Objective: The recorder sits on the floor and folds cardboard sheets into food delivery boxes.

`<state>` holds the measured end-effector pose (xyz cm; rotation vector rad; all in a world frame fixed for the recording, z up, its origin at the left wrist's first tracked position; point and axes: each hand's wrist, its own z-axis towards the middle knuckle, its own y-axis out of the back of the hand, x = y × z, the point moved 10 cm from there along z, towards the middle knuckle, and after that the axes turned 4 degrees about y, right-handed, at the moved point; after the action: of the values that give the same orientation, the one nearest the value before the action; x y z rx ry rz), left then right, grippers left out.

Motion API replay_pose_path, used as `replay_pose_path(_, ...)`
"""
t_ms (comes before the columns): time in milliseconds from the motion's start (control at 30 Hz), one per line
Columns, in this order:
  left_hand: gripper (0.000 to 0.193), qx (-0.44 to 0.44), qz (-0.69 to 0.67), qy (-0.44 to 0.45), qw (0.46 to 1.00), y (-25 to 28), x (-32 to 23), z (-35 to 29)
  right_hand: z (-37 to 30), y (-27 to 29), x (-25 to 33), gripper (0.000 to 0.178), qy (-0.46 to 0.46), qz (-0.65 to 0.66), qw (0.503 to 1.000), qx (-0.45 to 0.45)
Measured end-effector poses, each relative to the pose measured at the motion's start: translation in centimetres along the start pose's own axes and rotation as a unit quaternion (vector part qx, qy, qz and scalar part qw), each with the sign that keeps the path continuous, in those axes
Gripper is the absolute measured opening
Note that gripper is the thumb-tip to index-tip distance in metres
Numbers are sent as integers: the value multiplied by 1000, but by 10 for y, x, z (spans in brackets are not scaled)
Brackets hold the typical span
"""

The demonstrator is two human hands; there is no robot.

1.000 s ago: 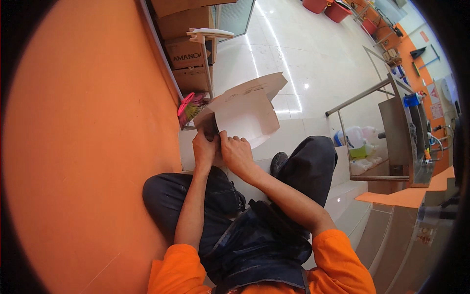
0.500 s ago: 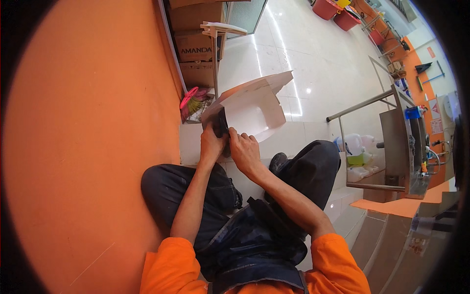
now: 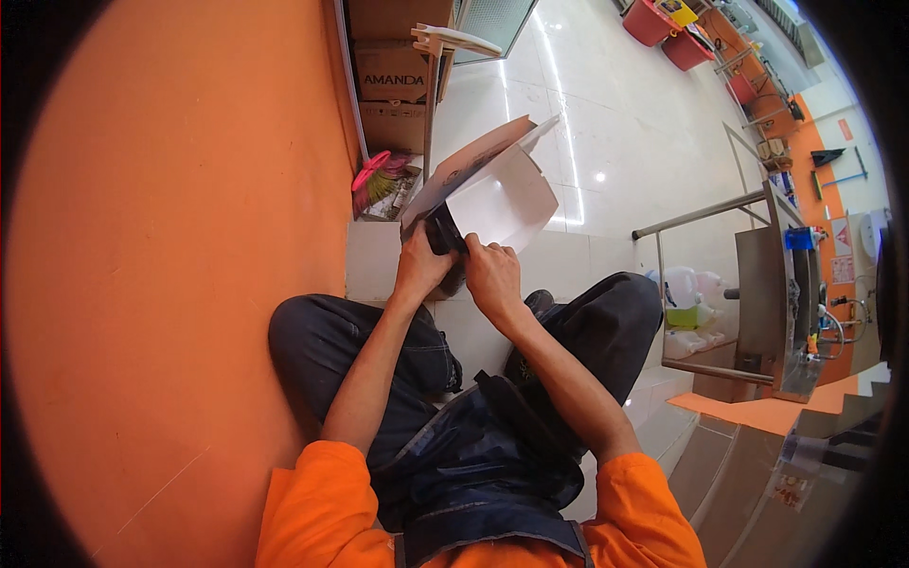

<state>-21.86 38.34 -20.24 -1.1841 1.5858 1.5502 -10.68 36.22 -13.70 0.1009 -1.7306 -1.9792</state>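
Observation:
In front of my crossed legs, off the floor, I hold an open-topped cardboard box (image 3: 507,194), white inside and brownish on its outer flap. The flap stands tilted up at the left. A black part (image 3: 441,229) shows at its near end; whether it belongs to the box or is separate, I cannot tell. My left hand (image 3: 422,267) grips the near left corner by that black part, its fingertips partly hidden. At the near edge, my right hand (image 3: 492,276) is closed, thumb and fingers pinching the rim just beside the left hand.
An orange wall (image 3: 189,246) rises close on my left. Ahead stand stacked cartons (image 3: 393,112), a metal pole with a pale handle (image 3: 457,40) and a pink broom (image 3: 371,170). To the right, a metal-framed sink stand (image 3: 701,216) has plastic jugs (image 3: 682,287) beneath. Red tubs (image 3: 650,23) sit far off.
The box has turned and tilted a little, its flap now steeper. My right hand has shifted slightly right, and both hands keep hold. The whole view has shifted slightly.

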Motion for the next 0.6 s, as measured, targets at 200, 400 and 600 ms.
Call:
replay_pose_path(200, 54, -49, 58, 0, 997, 4, -2, -7, -1, -6, -9, 20, -44, 25, 991, 126)
replay_pose_path(400, 53, -89, 31, -48, 994, -8, -19, -28, 31, 32, -11, 24, -1, 136, 990, 36)
replay_pose_path(600, 48, -11, 26, -31, 999, -13, -20, -36, 37, 15, -12, 18, -9, 108, 994, 27)
